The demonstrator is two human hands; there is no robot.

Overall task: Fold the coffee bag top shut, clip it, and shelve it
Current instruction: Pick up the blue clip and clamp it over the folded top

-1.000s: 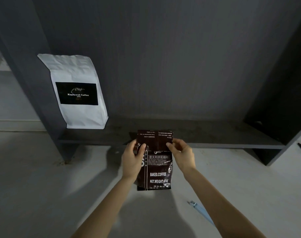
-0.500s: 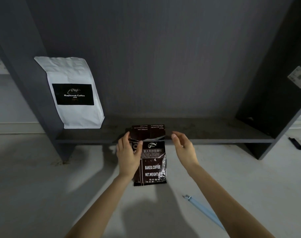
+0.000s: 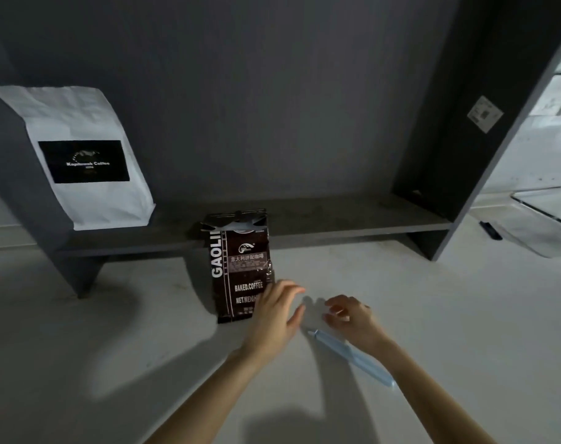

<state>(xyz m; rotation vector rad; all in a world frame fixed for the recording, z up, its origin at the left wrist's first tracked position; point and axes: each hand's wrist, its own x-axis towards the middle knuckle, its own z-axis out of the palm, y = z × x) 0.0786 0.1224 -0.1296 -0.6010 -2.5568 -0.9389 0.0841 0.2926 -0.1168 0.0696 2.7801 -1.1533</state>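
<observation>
Your brown bag (image 3: pixel 239 267) stands free on the counter (image 3: pixel 112 331) before the shelf (image 3: pixel 336 219), top loosely folded, reading GAOLI, BAKED.COFFEE, NET.WEIGHT; left hand (image 3: pixel 274 314) spread wide, empty, beside it; right hand (image 3: pixel 351 317) loosely curled, empty, above the blue clip (image 3: pixel 352 355); white bag (image 3: pixel 80 155) on the shelf — Kapiluwak Coffee.

A dark grey shelf unit (image 3: pixel 320 225) stood on a pale table (image 3: pixel 80 347), with a plain grey back panel (image 3: pixel 256 107) and slanted side panels; the right one (image 3: pixel 464 139) carried a small white sticker (image 3: pixel 485 114). A white coffee pouch with a black label (image 3: pixel 80 158) leaned at the left end of the low shelf board. The scene was dim under the shelf, with soft shadows on the table, while a brighter white area and a clear plastic container (image 3: pixel 544 219) showed at the far right.
</observation>
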